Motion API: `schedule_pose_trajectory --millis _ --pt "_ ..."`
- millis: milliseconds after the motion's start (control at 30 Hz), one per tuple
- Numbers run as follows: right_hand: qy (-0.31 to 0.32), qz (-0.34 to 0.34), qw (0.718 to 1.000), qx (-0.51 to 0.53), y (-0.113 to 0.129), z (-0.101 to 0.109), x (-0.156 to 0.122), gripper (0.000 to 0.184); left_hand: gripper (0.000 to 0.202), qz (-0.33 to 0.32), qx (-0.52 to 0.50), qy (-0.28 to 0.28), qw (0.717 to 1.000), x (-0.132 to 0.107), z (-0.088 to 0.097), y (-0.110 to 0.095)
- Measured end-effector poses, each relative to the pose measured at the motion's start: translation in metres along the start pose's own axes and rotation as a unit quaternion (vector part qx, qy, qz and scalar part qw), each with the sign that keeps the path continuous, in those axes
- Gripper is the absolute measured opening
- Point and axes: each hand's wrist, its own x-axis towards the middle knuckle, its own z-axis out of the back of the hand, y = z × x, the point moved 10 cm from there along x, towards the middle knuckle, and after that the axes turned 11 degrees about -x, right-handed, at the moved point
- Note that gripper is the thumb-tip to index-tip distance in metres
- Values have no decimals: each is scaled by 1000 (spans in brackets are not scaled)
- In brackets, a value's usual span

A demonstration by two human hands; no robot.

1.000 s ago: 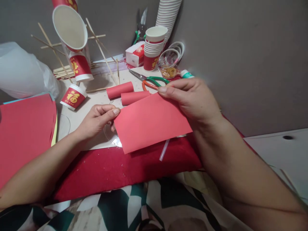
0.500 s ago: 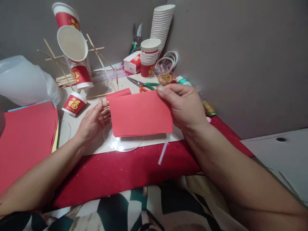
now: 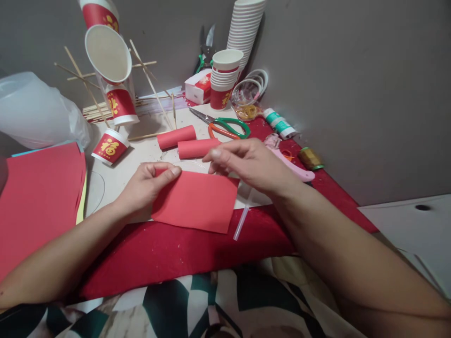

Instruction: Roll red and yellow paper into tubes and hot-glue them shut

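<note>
Just beyond the red paper sheet (image 3: 197, 202), two red paper rolls (image 3: 176, 137) and a pair of scissors (image 3: 210, 117) are parked, so that side's pretty crowded. Red-and-white paper cups (image 3: 110, 148) are set at odd angles on the left by some wooden sticks (image 3: 151, 83). The top cup (image 3: 100, 16) is cut off by the frame, and a pink curved piece (image 3: 296, 167) is partly covered by the right hand (image 3: 246, 164). Those fingers are loosely curled at the sheet's top edge; whether anything's gripped there can't be told. The sheet is pinched at its upper left by the left hand (image 3: 148, 185), over the pale board (image 3: 116, 183) and red cloth (image 3: 148, 263). It's plain, roughly rectangular, slightly bowed.
</note>
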Motion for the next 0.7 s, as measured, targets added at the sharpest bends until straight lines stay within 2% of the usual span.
schedule_pose_trajectory --millis 100,200,333,533,700 --pt "134 2 991 -10 -1 -34 -6 43 25 -7 72 40 997 -5 -14 1" --pt "196 23 980 -15 2 -51 -11 44 28 -33 113 46 992 -7 -17 -4" --pt "190 25 981 -14 4 -45 -10 43 33 -60 141 40 987 -4 -11 -18" --pt "161 46 985 -29 10 -31 -7 41 32 -88 146 -20 985 1 13 -31" --pt "122 48 991 -27 9 -22 -4 37 24 -107 79 -62 989 8 29 -36"
